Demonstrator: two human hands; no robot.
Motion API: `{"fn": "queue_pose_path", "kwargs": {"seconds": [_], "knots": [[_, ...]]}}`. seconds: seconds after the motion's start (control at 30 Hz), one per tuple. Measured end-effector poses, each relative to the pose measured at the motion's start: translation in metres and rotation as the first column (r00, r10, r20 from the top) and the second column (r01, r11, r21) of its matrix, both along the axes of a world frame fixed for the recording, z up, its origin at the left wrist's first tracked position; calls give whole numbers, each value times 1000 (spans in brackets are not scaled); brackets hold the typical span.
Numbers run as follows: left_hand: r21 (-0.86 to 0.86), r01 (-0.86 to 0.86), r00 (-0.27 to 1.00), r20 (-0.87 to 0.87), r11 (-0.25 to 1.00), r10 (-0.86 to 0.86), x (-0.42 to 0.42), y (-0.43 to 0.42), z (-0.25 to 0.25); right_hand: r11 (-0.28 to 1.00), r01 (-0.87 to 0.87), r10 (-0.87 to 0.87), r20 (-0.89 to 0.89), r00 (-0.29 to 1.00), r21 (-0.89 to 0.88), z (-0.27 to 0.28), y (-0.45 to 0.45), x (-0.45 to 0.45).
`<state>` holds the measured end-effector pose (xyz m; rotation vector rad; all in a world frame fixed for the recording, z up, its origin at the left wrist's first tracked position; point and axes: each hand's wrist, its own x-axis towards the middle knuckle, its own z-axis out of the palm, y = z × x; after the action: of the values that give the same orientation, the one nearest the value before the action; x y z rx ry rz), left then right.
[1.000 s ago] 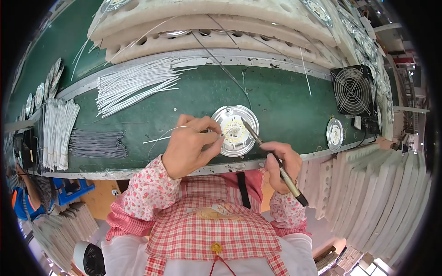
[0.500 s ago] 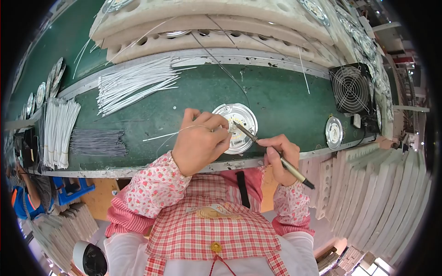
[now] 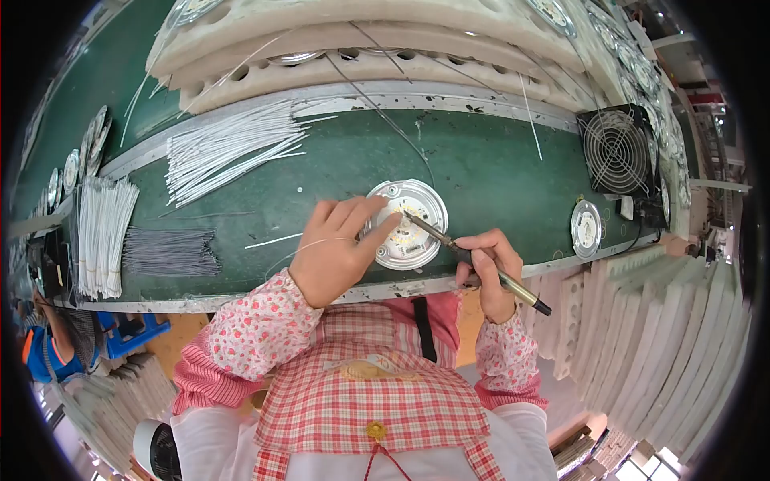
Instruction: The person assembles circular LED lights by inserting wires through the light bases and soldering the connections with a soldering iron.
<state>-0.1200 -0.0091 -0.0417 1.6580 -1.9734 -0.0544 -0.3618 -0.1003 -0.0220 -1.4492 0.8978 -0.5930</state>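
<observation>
A round silvery LED lamp plate (image 3: 413,255) lies on the green bench, with yellowish chips round its middle. My left hand (image 3: 333,252) reaches over the plate's left side, fingers stretched and thumb near the centre. Thin solder wire (image 3: 309,246) crosses the back of this hand and runs in between its fingers; its end is hidden. A white lead wire (image 3: 273,240) emerges left of the hand, its other end out of sight behind it. My right hand (image 3: 491,268) is closed round a soldering iron (image 3: 521,292), whose tip points at the plate's middle.
White wires (image 3: 233,148) lie loose at the back left, beside a white bundle (image 3: 104,232) and a grey wire bundle (image 3: 170,251). To the right are a fan (image 3: 616,151) and another lamp plate (image 3: 586,228). Pale stacked boards (image 3: 377,68) line the back.
My left fingers have spread from their pinch near the plate's centre and drawn slightly left. The iron's tip stays near the middle while its handle has tilted up a little.
</observation>
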Motion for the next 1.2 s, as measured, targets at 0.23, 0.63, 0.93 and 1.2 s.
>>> {"fn": "queue_pose_path", "kwargs": {"seconds": [0.23, 0.63, 0.93, 1.2], "knots": [[30, 45, 986, 157, 999, -49, -1, 4, 2, 993, 105, -108, -78, 991, -48, 8, 16, -9], [70, -655, 728, 324, 753, 604, 172, 25, 33, 714, -238, -116, -446, 887, -658, 10, 25, 43], [456, -890, 344, 656, 9, 672, 467, 71, 64, 834, 99, -261, -229, 938, -543, 89, -29, 36], [216, -966, 234, 489, 143, 840, 712, 139, -105, 467, 40, -443, -194, 875, -883, 171, -145, 85]]}}
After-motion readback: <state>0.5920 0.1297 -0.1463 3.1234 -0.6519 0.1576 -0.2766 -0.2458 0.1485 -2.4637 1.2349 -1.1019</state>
